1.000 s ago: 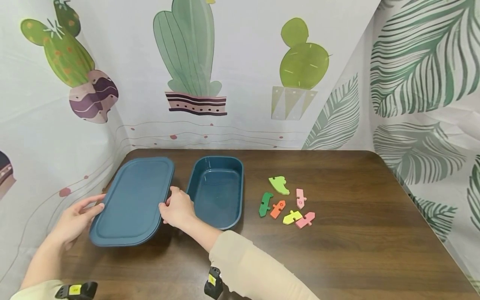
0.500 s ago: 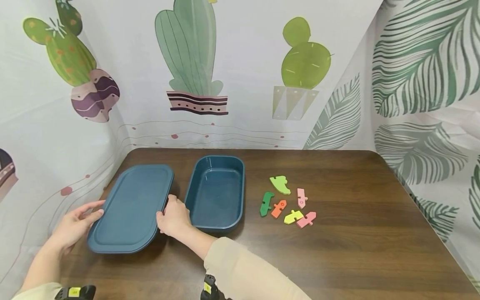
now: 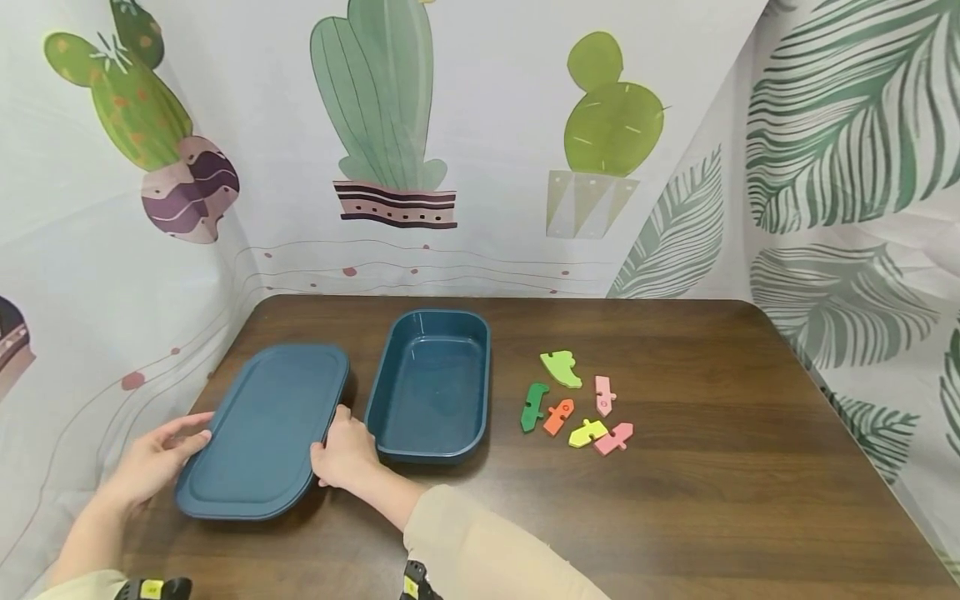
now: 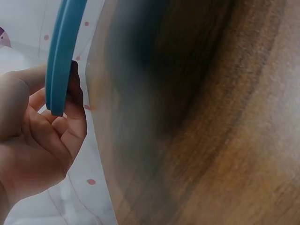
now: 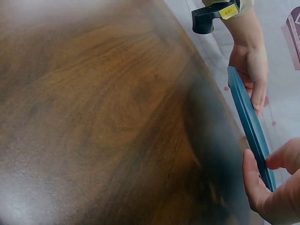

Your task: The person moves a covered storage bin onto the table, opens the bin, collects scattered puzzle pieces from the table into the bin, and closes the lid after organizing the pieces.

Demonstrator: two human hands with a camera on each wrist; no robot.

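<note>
Lid [image 3: 262, 429], dark teal and flat, is held at its two long edges: the left hand [image 3: 153, 458] pinches the left rim between thumb and fingertips [image 4: 70, 112], and the right hand [image 3: 341, 454] grips the right rim near its near corner. A hold on opposite sides keeps the wide, thin panel level; the wrist views show it edge-on with a dark gap above the bench [image 3: 675, 500], so it looks lifted clear, over the near-left part. Just right of it stands the open teal box [image 3: 431, 387], empty. Farther right lie six small coloured puzzle pieces [image 3: 573, 404] in a loose cluster. A yellow tag [image 5: 228, 10] on the left wrist strap carries print too small to read.
</note>
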